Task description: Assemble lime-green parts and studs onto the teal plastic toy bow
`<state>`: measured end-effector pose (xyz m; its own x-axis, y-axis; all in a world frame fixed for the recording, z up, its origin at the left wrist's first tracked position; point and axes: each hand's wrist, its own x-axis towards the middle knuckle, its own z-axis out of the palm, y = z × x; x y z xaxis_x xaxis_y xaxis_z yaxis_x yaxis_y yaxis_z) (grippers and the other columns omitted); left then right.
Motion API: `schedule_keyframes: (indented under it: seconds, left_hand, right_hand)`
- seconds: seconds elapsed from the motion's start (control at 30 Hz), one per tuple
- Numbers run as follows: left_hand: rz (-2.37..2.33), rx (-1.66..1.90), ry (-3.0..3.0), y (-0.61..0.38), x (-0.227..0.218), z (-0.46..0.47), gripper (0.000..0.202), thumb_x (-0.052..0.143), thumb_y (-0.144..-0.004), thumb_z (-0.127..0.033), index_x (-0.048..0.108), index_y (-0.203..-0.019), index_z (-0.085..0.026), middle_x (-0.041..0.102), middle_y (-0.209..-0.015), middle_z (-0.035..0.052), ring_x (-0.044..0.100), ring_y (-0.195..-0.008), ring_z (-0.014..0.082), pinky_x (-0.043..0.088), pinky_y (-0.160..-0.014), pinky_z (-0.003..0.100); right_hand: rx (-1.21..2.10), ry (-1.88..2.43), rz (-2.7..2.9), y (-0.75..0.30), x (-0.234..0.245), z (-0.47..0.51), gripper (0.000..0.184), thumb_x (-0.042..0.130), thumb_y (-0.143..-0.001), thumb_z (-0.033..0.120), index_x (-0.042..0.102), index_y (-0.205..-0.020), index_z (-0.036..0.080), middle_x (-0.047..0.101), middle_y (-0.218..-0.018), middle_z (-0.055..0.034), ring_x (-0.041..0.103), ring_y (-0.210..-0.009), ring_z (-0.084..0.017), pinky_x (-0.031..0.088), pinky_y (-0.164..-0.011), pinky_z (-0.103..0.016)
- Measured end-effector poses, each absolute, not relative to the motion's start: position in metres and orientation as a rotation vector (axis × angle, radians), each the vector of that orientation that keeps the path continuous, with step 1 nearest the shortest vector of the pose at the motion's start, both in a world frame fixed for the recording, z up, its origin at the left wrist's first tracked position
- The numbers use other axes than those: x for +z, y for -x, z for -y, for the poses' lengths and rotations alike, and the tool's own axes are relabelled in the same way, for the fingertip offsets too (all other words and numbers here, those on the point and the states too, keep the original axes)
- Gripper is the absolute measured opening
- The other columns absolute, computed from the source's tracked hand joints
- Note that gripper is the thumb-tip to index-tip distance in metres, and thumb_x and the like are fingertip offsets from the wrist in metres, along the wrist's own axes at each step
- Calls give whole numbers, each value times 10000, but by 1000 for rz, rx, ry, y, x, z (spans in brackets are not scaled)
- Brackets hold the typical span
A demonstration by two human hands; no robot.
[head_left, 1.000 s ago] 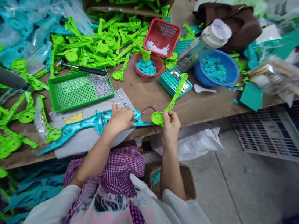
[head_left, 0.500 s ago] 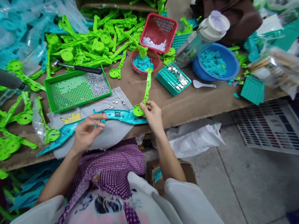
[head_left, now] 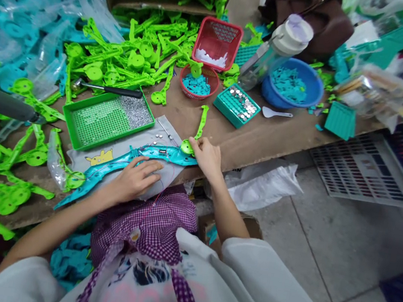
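Observation:
A long curved blue plastic part (head_left: 109, 167) lies along the front of the table, with thin red wires and small metal pieces in its middle. My right hand (head_left: 208, 161) pinches the round end of a green plastic arm (head_left: 187, 146) at the blue part's right end. The arm's narrow strip points away from me. My left hand (head_left: 138, 177) rests palm down at the blue part's near edge, its fingers stretched out and touching it. A thin red wire hangs beside those fingers towards my lap. Under the blue part lies a grey cloth (head_left: 96, 176).
A green perforated tray (head_left: 91, 123) of small metal pieces stands behind, with a black-handled hammer (head_left: 112, 90) at its rim. Beyond are heaped green parts (head_left: 139, 60), red baskets (head_left: 217, 38), a teal tray (head_left: 235, 107), a white spoon (head_left: 276, 114) and a blue bowl (head_left: 317, 87).
My left hand has moved right along the blue part, its raised, bent fingers now lowered and stretched out. The green arm has tilted slightly while my right hand keeps hold of it.

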<state>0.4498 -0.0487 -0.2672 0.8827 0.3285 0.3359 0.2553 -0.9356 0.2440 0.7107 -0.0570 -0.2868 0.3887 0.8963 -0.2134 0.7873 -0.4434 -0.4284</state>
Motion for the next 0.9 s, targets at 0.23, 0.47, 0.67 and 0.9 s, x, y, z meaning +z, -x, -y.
schedule_keyframes:
  seconds: [0.23, 0.47, 0.67, 0.9]
  left_hand:
    - [-618, 765, -2750, -448, -271, 57, 167, 560, -910, -119, 646, -1026, -201, 712, -1131, 92, 670, -1030, 204, 493, -952, 442]
    - [-946, 1093, -2511, -458, -280, 78, 173, 636, -875, -135, 661, -1015, -232, 713, -1078, 60, 680, -985, 197, 504, -933, 408]
    - [-998, 1159, -2464, -469, -294, 91, 171, 666, -851, -104, 649, -982, -214, 714, -1010, 56, 684, -932, 185, 500, -919, 392]
    - [-988, 1125, -2485, -479, -309, 87, 120, 648, -875, -145, 662, -969, -218, 724, -1012, 53, 691, -914, 184, 489, -907, 399]
  right_hand:
    - [608, 2383, 1506, -715, -285, 57, 457, 312, -966, 590, 538, -825, 219, 726, -818, -72, 669, -876, -282, 354, -882, -399]
    - [716, 2181, 1237, -716, -298, 58, 427, 479, -882, 626, 551, -794, 215, 688, -756, 0, 647, -838, -225, 292, -942, -417]
    - [781, 2245, 1227, -718, -288, 52, 377, 540, -862, 570, 589, -772, 208, 688, -760, -10, 632, -837, -225, 278, -935, -431]
    - [951, 2255, 1284, -730, -282, 35, 334, 643, -809, 534, 604, -764, 205, 703, -836, -19, 620, -868, -233, 273, -956, -473]
